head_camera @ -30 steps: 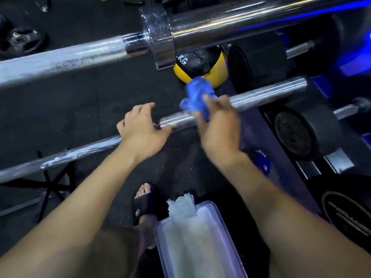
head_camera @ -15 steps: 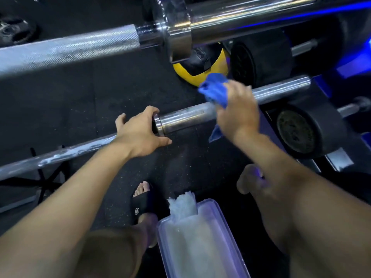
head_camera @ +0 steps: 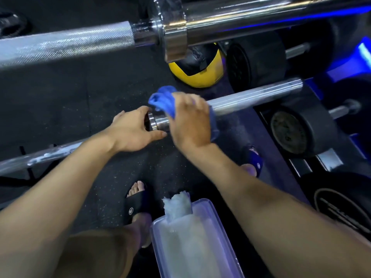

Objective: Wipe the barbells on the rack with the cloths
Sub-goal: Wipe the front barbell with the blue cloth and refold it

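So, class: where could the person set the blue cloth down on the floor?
Bare rubber floor lies between the upper barbell and lower barbell, left of the yellow ball. It is crowded near the feet, by the tub and right-hand dumbbells.

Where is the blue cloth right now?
Head view, centre: the blue cloth is wrapped over the lower barbell, gripped by the right hand, beside the left hand.

We count two chrome steel barbells (head_camera: 261, 93), one crumpled blue cloth (head_camera: 162, 101), two black slide sandals (head_camera: 136, 205), one clear plastic tub (head_camera: 212, 217).
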